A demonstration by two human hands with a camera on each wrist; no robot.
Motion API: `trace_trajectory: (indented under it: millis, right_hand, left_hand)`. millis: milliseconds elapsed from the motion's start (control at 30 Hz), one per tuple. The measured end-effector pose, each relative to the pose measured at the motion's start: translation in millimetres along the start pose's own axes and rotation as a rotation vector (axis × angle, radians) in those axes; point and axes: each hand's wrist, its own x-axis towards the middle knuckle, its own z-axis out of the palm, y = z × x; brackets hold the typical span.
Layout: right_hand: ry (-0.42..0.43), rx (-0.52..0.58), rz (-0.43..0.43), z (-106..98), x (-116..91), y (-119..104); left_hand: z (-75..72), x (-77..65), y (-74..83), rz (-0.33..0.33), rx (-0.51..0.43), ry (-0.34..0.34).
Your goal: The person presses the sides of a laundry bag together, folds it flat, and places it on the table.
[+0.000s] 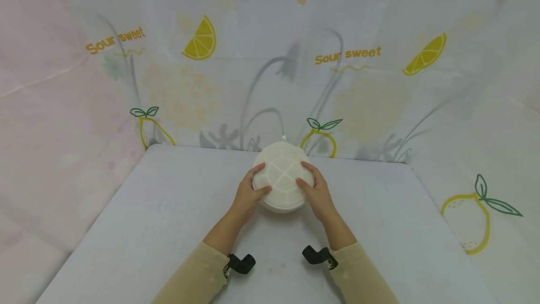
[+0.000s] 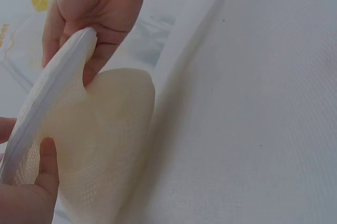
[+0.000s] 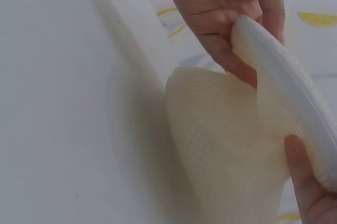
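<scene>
A round, cream-white mesh laundry bag (image 1: 282,191) is held up between both hands, its ribbed mesh face towards the head camera. My left hand (image 1: 250,193) grips its left side, thumb on the mesh. On the right side my right hand (image 1: 317,193) holds it the same way. In the left wrist view, the bag (image 2: 110,124) has a pale band round its rim and a soft body bulging out below. Fingers of both hands curl against its underside there. A small loop tab (image 1: 284,138) sticks out at the top of the bag.
A white-covered table (image 1: 168,229) lies under the hands. Behind it hangs a cloth backdrop (image 1: 249,22) printed with lemons and lettering. Black wrist mounts (image 1: 242,264) stick out from the beige sleeves (image 1: 196,273).
</scene>
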Motion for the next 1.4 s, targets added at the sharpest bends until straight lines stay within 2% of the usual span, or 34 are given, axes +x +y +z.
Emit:
trace_trajectory:
  millis: [233,467,667,767,900,1000,1400]
  right_hand:
    - [0.01,0.063,-0.011,-1,2,1]
    - [0.023,0.047,-0.047,-1,2,2]
    - [0.032,0.049,0.017,-1,1,-2]
    - [0.034,0.055,0.047,0,0,-6]
    - [0.05,0.03,0.063,-1,1,-3]
    - [0.066,-0.005,0.065,-1,2,3]
    - [0.063,-0.082,0.1,0,3,9]
  left_hand:
    - [-1.0,0.1,-1.7,-0.013,0.092,-0.001]
    - [-1.1,1.3,-1.9,-0.022,0.163,0.016]
    - [-2.9,2.9,-6.2,-0.012,0.21,0.019]
    - [-2.6,-0.5,-0.2,-0.021,0.208,0.002]
    - [-3.1,1.2,-2.6,-0.031,0.225,0.01]
    - [-4.4,6.0,-12.0,-0.02,0.255,0.036]
    - [-6.4,5.6,-12.3,0.002,0.307,0.052]
